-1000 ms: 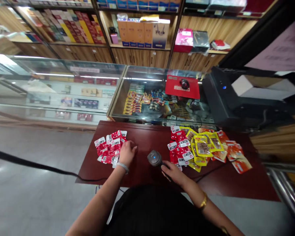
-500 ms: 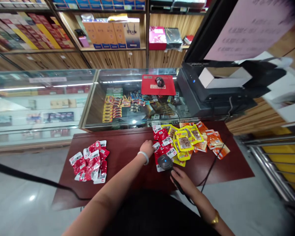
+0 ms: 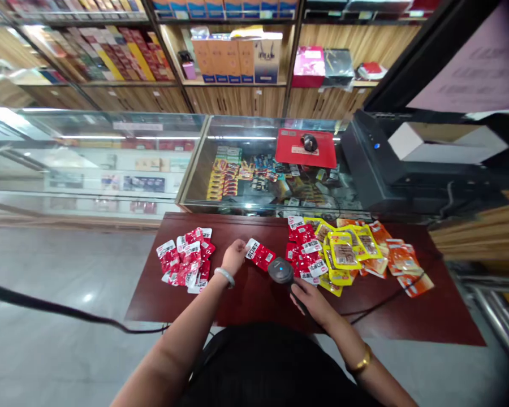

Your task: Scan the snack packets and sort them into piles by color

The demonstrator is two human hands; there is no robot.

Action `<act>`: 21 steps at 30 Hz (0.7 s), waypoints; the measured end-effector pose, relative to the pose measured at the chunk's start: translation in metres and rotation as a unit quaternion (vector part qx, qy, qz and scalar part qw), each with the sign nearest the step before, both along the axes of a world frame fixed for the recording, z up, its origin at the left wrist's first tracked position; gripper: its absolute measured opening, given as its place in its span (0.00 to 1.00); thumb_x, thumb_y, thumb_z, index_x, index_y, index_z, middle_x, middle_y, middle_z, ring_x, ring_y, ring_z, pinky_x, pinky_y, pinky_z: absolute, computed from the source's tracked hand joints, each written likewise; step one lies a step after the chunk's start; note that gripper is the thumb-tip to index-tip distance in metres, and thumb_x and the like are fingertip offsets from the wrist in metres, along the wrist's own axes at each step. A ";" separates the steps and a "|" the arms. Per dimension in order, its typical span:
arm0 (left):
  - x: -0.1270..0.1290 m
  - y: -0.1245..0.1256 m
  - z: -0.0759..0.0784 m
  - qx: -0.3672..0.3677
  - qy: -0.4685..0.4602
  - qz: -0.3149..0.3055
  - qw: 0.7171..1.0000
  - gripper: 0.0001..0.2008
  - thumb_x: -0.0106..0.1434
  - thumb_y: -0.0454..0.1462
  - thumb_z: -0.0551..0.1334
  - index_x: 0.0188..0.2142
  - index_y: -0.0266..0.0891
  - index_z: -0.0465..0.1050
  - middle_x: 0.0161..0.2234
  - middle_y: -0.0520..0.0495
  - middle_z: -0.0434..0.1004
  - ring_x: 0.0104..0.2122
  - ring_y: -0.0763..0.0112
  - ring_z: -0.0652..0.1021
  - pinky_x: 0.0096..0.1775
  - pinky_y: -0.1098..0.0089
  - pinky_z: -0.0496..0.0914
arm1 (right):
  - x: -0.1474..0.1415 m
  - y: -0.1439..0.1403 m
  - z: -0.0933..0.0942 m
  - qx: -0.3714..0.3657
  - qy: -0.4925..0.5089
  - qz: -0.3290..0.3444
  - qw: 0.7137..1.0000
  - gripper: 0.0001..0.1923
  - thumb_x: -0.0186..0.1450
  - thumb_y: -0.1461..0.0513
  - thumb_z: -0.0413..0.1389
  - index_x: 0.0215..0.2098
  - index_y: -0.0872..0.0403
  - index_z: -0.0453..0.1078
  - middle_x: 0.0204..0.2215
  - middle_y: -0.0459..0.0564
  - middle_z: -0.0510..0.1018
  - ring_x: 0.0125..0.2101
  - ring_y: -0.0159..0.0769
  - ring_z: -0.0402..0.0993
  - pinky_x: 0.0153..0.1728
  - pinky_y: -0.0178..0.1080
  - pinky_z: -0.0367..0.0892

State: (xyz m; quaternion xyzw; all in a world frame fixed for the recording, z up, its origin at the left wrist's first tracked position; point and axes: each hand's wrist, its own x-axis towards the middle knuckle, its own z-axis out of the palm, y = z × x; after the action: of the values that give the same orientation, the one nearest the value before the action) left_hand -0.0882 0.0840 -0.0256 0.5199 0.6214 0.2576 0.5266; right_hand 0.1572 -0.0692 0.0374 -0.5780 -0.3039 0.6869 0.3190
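Note:
Between the two red heaps, my left hand (image 3: 234,255) pinches the white end of a red snack packet (image 3: 263,256) over the table. My right hand (image 3: 311,302) is wrapped round the handle of a black barcode scanner (image 3: 281,271), whose head, with a small blue light, is close to that packet's right end. One pile of red packets (image 3: 189,257) lies on the left of the brown table (image 3: 241,299). To the right lie more red packets (image 3: 302,249), then yellow snack packets (image 3: 343,255) overlapping them, then orange packets (image 3: 402,259).
Behind the table stands a glass display case (image 3: 237,195) with a red mat (image 3: 286,150) and a black mouse (image 3: 309,142) on top. A dark checkout machine (image 3: 373,164) holds an open white box (image 3: 441,151). A black cable (image 3: 68,311) crosses at the left.
My left hand has drawn one red packet leftward out of the right-hand red pile. The scanner now sits by that packet instead of over the pile. The whole view has shifted.

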 end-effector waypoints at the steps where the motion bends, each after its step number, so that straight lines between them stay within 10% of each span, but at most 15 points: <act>1: -0.008 -0.003 0.002 0.006 -0.004 0.013 1.000 0.12 0.57 0.44 0.61 0.28 0.41 0.59 0.18 0.61 0.59 0.17 0.80 0.61 0.22 0.76 0.56 | -0.006 0.006 0.002 0.007 0.003 0.014 1.000 0.25 0.60 0.42 0.56 0.42 0.53 0.68 0.17 0.38 0.65 0.14 0.25 0.56 0.15 0.29 0.51; 21: -0.172 -0.030 0.037 0.005 0.208 0.246 0.946 0.12 0.59 0.47 0.60 0.33 0.40 0.69 0.26 0.51 0.74 0.25 0.71 0.73 0.30 0.72 0.66 | -0.094 0.052 -0.008 0.080 -0.015 0.220 0.972 0.25 0.64 0.45 0.54 0.47 0.57 0.70 0.19 0.40 0.67 0.17 0.28 0.61 0.18 0.31 0.55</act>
State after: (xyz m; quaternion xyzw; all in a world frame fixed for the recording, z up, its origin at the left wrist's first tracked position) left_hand -0.2606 0.0540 0.0113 0.3953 0.8246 0.2686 0.3027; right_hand 0.0632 -0.0169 0.0296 -0.4801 -0.4822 0.7047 0.2007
